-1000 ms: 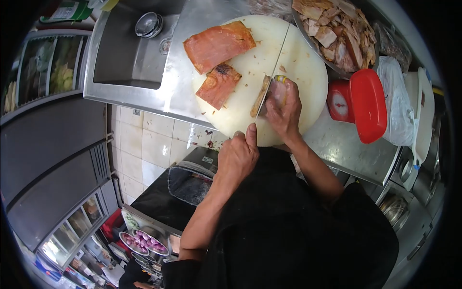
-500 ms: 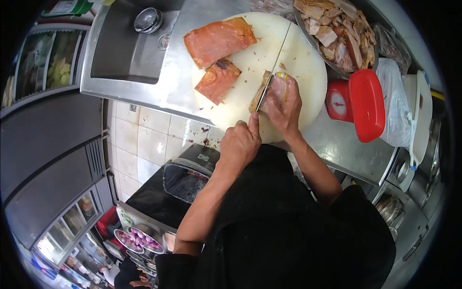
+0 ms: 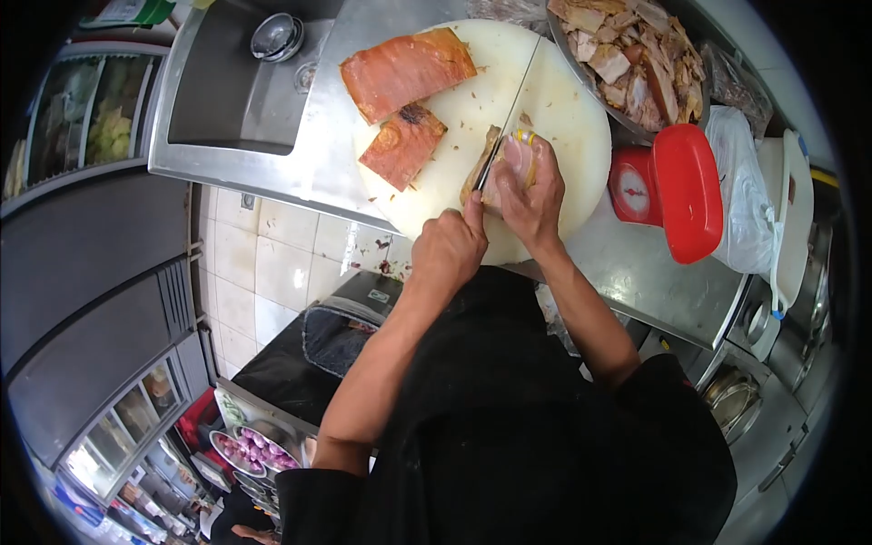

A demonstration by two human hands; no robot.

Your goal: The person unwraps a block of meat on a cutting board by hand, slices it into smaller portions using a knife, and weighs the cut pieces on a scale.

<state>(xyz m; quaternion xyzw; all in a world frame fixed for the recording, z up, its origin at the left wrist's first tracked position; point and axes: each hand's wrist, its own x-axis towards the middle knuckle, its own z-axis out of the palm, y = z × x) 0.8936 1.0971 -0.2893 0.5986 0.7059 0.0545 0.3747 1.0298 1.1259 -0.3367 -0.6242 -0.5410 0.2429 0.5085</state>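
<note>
My left hand (image 3: 450, 245) is wrapped round the handle of a knife, its thumb up near the blade. The thin knife blade (image 3: 488, 165) points away from me, against the side of a pale pink piece of cooked meat (image 3: 516, 163). My right hand (image 3: 536, 195) grips that meat on the board, with a yellow-and-white band round one fingertip. Just left of the blade lies a narrow brownish strip of meat (image 3: 475, 173); I cannot tell if it is fully separate. Two reddish-brown slabs of meat, a larger one (image 3: 409, 73) and a smaller one (image 3: 404, 150), rest on the round white cutting board (image 3: 572, 118).
A metal basin of chopped meat (image 3: 636, 64) stands at the far right. Beside the board are a red kitchen scale (image 3: 634, 186) and a white plastic bag (image 3: 740, 200). To the left is a steel sink (image 3: 227, 109). Bowls of red onions (image 3: 263, 450) sit behind, lower left.
The view has shifted slightly. Both hands stay at the meat, and the knife blade has turned a little, looking thinner and darker. The slabs stay where they were on the board.
</note>
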